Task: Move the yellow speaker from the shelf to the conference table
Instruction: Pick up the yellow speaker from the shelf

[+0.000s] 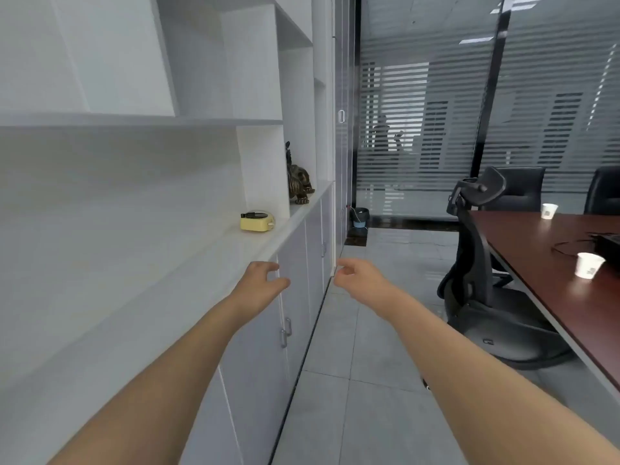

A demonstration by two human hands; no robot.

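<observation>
With both your left hand [263, 280] and right hand [352, 275] loosely curled, empty, the yellow speaker [257, 221] sits mid-frame on the shelf [188, 263] (well beyond reach); a hasty grab could knock it off.

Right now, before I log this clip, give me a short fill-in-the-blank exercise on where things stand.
1. The small ____ speaker sits on the white shelf, with neither hand touching it.
2. The left hand and the right hand reach forward with loosely curled fingers and hold ____.
3. The brown table has ____ white paper cups on it.

Missing words: yellow; nothing; two
</observation>
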